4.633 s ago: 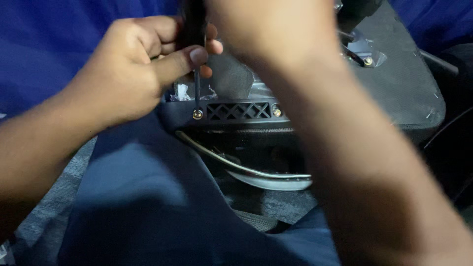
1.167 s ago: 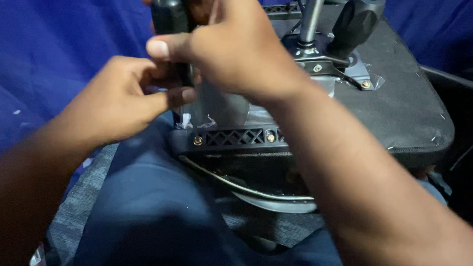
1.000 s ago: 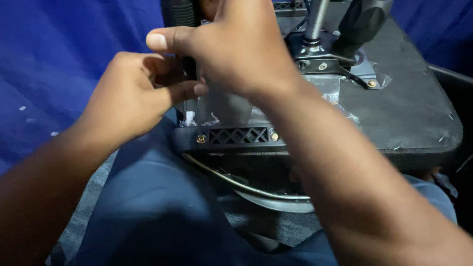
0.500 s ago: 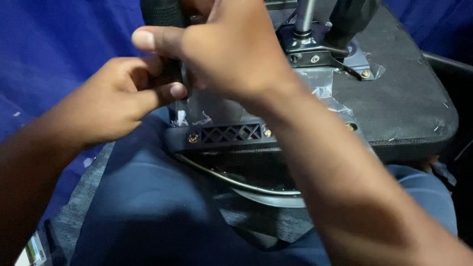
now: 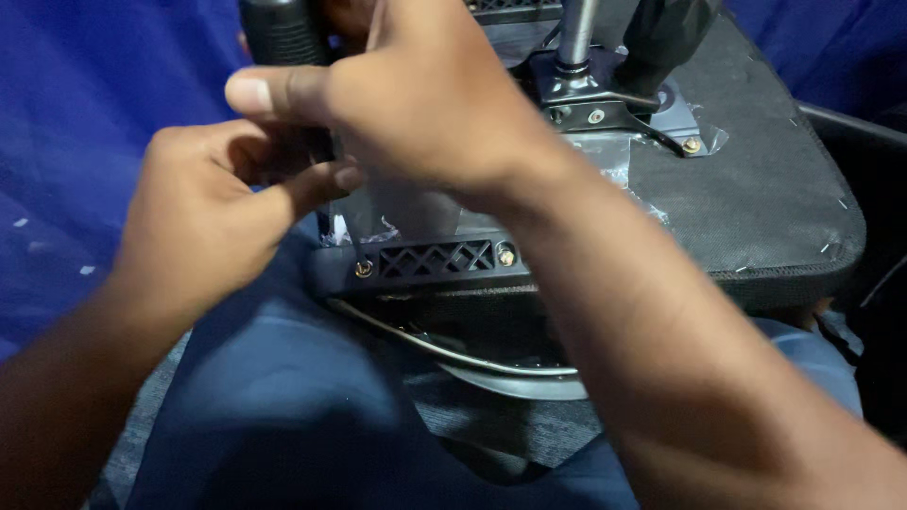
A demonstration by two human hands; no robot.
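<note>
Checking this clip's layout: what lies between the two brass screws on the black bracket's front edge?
In the head view, a lattice grille lies between the left screw and right screw.

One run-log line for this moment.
left hand: pinching screwdriver shaft | right hand: gripping black screwdriver handle | black grille bracket: brass screws visible

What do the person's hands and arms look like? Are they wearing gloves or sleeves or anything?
No gloves. The left hand and the right hand are both bare, and so are both forearms as far as the picture shows, with no sleeve in view. I see no ring, watch or bracelet. The fingernails are short and plain, with no polish; the right thumbnail shows best.
</note>
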